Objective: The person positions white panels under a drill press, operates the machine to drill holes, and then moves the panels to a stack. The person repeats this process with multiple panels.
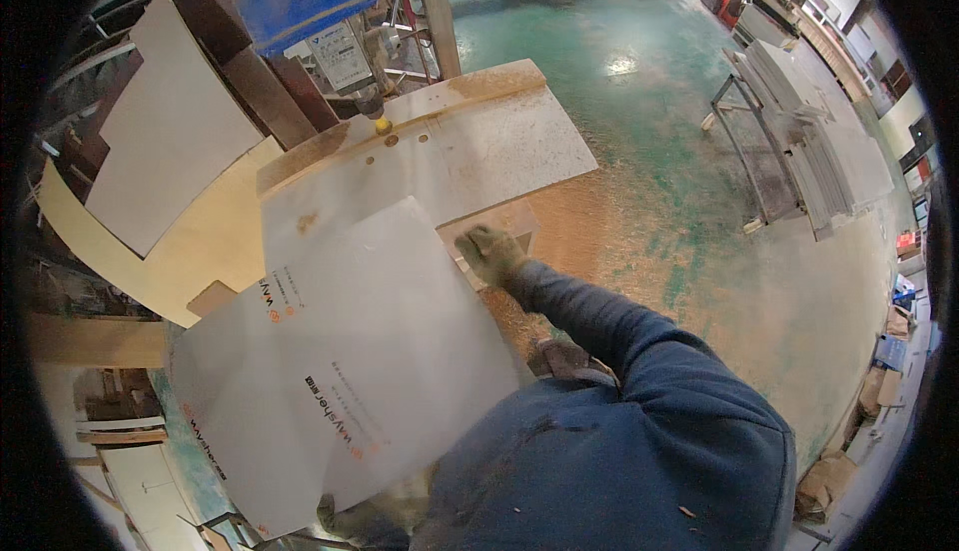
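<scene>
A large white panel [400, 351] with printed film on its face lies slanted before me, its far corner over a drill press's worktable [499, 141]. My right hand [489, 254], in a dusty glove, is closed at the panel's right edge; its fingertips are partly hidden. Down at the near edge, my left hand [345, 519] is gloved too and holds the panel, mostly covered by panel and arm. Above the worktable hangs the blue-topped drill press [310, 1], with a yellow-tipped bit [383, 125] close to the dusty fence [450, 94].
Pale and brown boards [170, 121] lean at the left beside a curved cream sheet [220, 211]. Sawdust [574, 251] covers part of the green floor. A metal rack [754, 141] with stacked panels [814, 151] stands at the right. Cardboard and boxes [829, 481] line the right wall.
</scene>
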